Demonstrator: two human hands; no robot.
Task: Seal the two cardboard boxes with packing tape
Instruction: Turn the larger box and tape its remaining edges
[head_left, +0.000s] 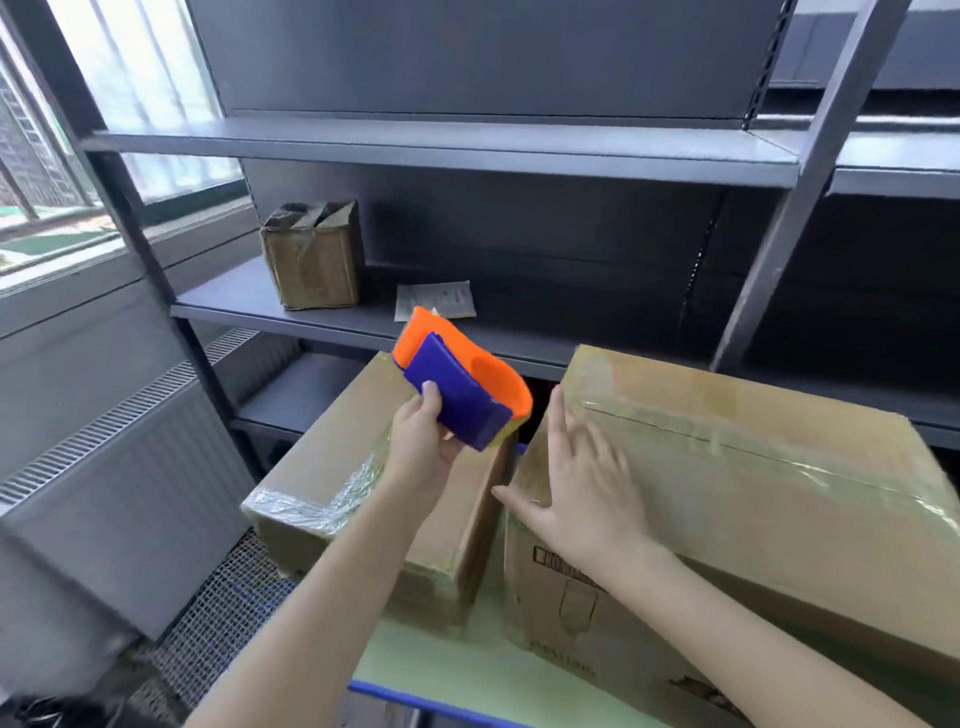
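Head view: two cardboard boxes stand side by side on a pale green table (467, 670) with a blue front edge, in the lower half of the frame. The smaller box (332, 467) sits at centre left. Clear tape shines across its top and wrinkles over its near left corner. The larger box (753, 509) fills the lower right and stands taller. Clear tape runs along its top seam and wraps its upper left corner. A narrow gap separates the two boxes.

The left hand (418, 441) is at the centre of the frame, above the smaller box. Its fingers are curled around the purple part of an orange and purple tape dispenser (457, 400), with the thumb on top. The dispenser is lifted off the boxes, its orange shell pointing toward the shelves. The right hand (576, 483) lies flat with its fingers straight and spread, pressed on the top left corner of the larger box. Its thumb reaches over the edge toward the gap. The hands are near each other but apart.

Behind the boxes, a dark grey metal shelf unit (467, 150) spans the frame. On its middle shelf, at centre left, stands a small battered cardboard box (314, 257), and a white packet (435, 300) lies flat just to the right of it. A bright window (130, 78) occupies the upper left, a grey radiator (130, 467) is below it, and wire mesh (223, 613) shows at lower left.
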